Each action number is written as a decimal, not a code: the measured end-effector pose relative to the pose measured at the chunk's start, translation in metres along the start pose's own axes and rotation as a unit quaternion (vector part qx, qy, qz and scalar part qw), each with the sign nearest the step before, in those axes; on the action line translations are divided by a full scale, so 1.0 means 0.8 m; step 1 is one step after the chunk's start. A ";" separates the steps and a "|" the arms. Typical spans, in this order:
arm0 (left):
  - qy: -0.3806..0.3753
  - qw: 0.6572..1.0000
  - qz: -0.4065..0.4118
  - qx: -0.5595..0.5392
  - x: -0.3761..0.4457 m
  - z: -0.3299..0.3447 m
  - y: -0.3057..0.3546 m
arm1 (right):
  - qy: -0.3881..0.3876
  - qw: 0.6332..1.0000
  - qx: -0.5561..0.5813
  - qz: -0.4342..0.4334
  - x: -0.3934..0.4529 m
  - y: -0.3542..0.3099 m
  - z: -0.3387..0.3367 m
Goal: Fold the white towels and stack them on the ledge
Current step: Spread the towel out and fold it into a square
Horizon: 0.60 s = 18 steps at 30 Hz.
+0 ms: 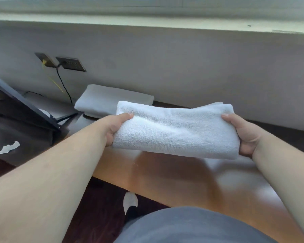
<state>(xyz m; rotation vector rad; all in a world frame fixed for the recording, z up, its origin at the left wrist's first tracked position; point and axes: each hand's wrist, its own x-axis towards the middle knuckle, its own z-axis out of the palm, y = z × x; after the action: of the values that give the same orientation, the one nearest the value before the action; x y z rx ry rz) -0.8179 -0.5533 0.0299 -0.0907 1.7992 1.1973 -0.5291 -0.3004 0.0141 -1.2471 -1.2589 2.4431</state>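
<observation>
Fingers (111, 140) hidden beneath folded towel (174, 130)

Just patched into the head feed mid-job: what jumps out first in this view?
A folded white towel held in mid-air at centre, the left hand gripping its left end and the right hand its right end. Behind it to the left, another folded towel lies against the wall, near a black cable hanging from a wall outlet.

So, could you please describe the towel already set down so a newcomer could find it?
Look along the wall to the sockets. Just below and right, a folded towel lies flat. Unlike the held towel, no hand touches it.
</observation>
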 end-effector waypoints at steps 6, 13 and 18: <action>0.010 0.999 0.016 0.034 0.044 -0.127 0.082 | 0.019 0.999 0.036 -0.025 0.065 0.004 0.129; 0.030 0.994 0.097 0.047 0.120 -0.242 0.158 | 0.069 0.995 0.025 -0.073 0.150 -0.020 0.263; 0.064 0.986 0.130 0.083 0.174 -0.287 0.203 | 0.144 0.986 0.023 -0.075 0.201 -0.032 0.329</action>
<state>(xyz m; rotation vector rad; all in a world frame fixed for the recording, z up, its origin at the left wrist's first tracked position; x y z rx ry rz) -1.1286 -0.5855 0.0583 0.1722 2.0652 1.2387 -0.8291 -0.3763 0.0166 -1.3771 -1.1632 2.0857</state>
